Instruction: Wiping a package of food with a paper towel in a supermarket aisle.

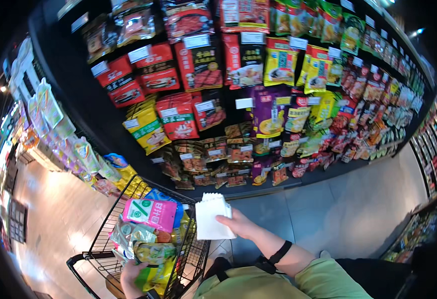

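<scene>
A folded white cloth (214, 219) is held in my right hand (237, 223), thumb on top, just right of a black wire shopping cart (100, 235). My left hand (130, 273) is at the near left part of the cart, its fingers against a dark edge beside the packages; whether it grips something is hard to tell. In the cart lie a pink and white pouch (155, 213), a clear and green plastic package (155, 253), a yellow and green bag (162, 276) and a blue item (179, 216) partly under the pink pouch.
Ahead stands a black display rack (128, 123) hung with rows of packaged snacks, such as a purple bag (267, 108) and red bags (177, 116). Hanging pouches (85, 151) and yellow packages (127, 175) are at the left, beside the cart. Grey floor tiles (315, 209) extend right.
</scene>
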The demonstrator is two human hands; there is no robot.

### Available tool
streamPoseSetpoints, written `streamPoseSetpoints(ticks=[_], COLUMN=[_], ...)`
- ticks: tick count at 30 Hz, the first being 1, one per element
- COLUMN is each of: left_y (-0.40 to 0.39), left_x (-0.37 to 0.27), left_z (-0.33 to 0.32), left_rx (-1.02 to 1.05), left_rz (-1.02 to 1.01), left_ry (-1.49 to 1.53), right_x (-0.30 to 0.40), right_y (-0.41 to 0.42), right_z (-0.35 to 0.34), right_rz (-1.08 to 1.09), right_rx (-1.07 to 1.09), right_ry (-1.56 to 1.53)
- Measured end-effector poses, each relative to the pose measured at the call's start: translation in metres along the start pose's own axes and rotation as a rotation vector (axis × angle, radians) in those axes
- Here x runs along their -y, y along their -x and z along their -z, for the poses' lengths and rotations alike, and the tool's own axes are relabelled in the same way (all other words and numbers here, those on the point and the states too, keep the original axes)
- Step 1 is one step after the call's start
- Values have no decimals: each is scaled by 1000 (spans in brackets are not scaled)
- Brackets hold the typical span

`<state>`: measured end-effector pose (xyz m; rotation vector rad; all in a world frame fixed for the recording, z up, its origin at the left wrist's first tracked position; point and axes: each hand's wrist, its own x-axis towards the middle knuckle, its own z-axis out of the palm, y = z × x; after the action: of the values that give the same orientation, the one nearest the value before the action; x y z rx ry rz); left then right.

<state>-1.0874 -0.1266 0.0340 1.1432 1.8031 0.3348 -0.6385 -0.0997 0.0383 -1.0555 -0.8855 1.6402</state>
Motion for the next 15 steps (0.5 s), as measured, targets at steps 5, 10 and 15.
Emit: streamPoseSetpoints(ticks=[5, 10, 15], left_y=[70, 80, 89], left_x=[-105, -164, -248], left_z=[16, -26, -158], left_rx=[-390, -312, 85], left_rz=[-55, -372, -290], left_ry=[-87, 563, 828], right_x=[16, 51, 110], right_y=[45, 75, 95], right_z=[49, 45, 16], right_rz=[22, 296, 947], right_rx=[-190, -330, -323], right_ry=[-62, 242, 687])
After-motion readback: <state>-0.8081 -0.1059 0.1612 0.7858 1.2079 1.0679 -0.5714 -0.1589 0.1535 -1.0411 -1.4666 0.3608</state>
